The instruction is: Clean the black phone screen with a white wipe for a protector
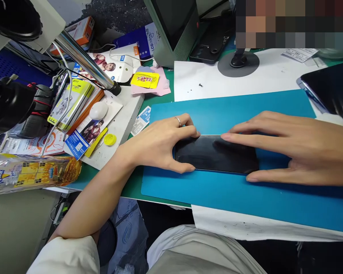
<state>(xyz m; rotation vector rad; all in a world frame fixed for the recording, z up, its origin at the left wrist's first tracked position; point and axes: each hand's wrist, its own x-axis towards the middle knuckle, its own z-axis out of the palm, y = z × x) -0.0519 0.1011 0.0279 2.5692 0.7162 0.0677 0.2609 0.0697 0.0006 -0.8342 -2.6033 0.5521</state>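
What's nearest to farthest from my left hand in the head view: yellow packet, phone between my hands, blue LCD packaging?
1. Phone: touching your left hand, on blue mat.
2. Yellow packet: beyond, on pink paper.
3. Blue LCD packaging: behind the packet.

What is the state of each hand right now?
Left hand: holding the phone by its edges.
Right hand: spread at the phone's edges; grip cannot be told.

White sleeve (65, 257), silver ring (177, 121)
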